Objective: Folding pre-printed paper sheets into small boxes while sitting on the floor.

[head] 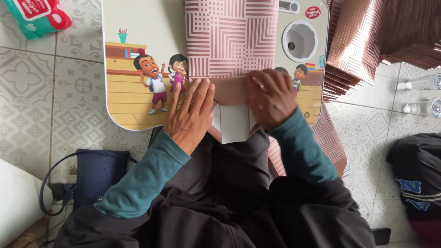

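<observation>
on one lap desk (133, 69), two hands, left hand (189, 112), right hand (271, 97), one patterned sheet (229, 36)

Premises read as a home used for piecework. The floor (55, 92) is patterned grey ceramic tile, household type. A child's low lap table (133, 55) with cartoon figures serves as the work surface, the worker seated on the floor. A stack of folded copper-patterned paper pieces (363, 41) sits alongside. A wet-wipes pack (36, 16), a navy bag (98, 177) and plastic bottles (422, 94) lie about.
</observation>
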